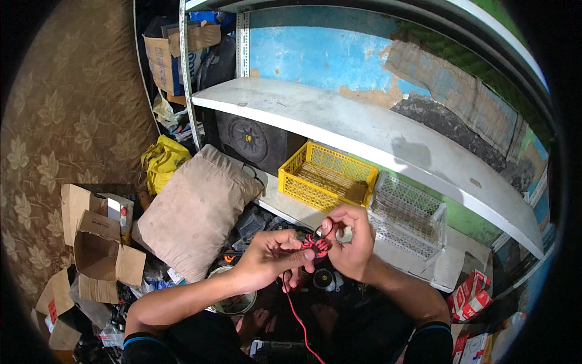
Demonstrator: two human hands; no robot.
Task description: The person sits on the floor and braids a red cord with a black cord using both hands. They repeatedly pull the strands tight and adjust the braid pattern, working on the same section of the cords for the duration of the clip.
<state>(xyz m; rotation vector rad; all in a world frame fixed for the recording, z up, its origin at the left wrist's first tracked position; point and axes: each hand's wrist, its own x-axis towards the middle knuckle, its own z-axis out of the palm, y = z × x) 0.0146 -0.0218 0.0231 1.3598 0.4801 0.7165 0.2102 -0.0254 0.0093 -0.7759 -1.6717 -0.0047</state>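
My left hand (275, 260) grips a small coil of red and black wire (315, 245) between thumb and fingers, in front of my body. My right hand (350, 241) pinches a loop of the same wire at the coil's upper right, with thumb and index finger. A red and black wire tail (298, 318) hangs below my left hand and runs down past the bottom edge of the view. The core inside the coil, if there is one, is too small to make out.
Ahead stand a yellow plastic crate (327, 175) and a white plastic crate (409, 214) under a white metal shelf (345, 113). A beige cushion (200, 209) and open cardboard boxes (97, 255) lie to the left. A bucket (234, 302) stands below my left forearm.
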